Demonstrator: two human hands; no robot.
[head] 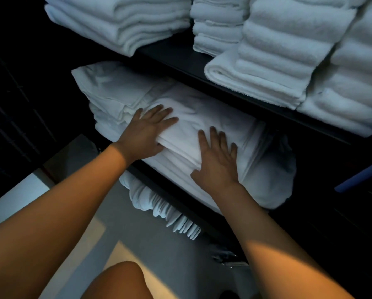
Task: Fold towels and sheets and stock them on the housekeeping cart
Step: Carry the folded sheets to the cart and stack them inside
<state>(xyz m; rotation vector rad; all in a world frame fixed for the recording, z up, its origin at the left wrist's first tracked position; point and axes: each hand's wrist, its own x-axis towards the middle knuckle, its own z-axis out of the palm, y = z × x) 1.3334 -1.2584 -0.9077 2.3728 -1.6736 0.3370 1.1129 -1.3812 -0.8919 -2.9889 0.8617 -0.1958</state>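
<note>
A stack of folded white sheets lies on the middle shelf of the dark housekeeping cart. The left hand lies on its top with fingers straight, thumb tucked under the top fold. The right hand presses flat on the front edge, fingers spread. Above, folded towels fill the upper shelf. Below, more white linen hangs out.

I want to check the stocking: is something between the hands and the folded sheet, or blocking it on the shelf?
Nothing visible does. The left hand and right hand already lie flat on the folded sheet, which rests on the sheet pile on the middle shelf.
</note>
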